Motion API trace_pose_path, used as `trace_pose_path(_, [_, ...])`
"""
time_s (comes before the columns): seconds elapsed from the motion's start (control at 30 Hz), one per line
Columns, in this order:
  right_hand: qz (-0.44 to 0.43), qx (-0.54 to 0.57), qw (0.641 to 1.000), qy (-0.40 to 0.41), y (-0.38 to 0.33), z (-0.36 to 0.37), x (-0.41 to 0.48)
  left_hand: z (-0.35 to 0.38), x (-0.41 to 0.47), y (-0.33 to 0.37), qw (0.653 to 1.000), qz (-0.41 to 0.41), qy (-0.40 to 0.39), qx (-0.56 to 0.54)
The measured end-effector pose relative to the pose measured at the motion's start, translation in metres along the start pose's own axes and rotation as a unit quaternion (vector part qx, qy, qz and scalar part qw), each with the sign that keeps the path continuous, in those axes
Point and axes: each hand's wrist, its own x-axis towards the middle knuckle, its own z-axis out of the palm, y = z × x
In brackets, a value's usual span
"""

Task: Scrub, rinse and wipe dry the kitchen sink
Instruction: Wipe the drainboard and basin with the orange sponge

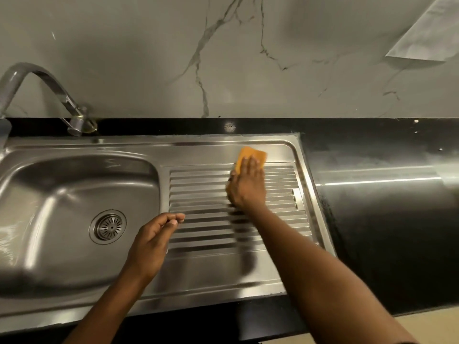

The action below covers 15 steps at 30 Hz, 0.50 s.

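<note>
Sink [82,184] drainer: right hand [247,187] flat on sponge [250,156], left hand [151,242] loosely curled, empty; ridges could snag it.

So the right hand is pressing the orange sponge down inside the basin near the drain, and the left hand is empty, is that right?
Not quite. The right hand presses the orange sponge on the ribbed draining board, near its far right corner, not inside the basin by the drain. The head view shows this. The left hand is indeed empty.
</note>
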Motion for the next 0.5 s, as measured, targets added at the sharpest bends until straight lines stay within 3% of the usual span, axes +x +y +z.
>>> trace_pose_path(0.2, [-0.198,-0.035,0.976,-0.079,-0.103,0.042,-0.033,-0.002,-0.002,0.001,1.0,0.009,0.029,-0.002])
trace_pose_path(0.33, [-0.264,-0.061,0.959,-0.086,-0.096,0.036,-0.028,-0.005,-0.001,0.003,1.0,0.002,0.03,0.001])
trace_pose_path(0.4, [-0.268,-0.077,0.958,-0.069,-0.069,0.026,-0.017,-0.004,-0.002,0.005,0.999,0.001,0.032,-0.003])
trace_pose_path(0.5, [-0.198,-0.088,0.976,-0.027,-0.009,0.009,-0.006,-0.002,-0.002,0.006,0.999,0.0,0.035,-0.007])
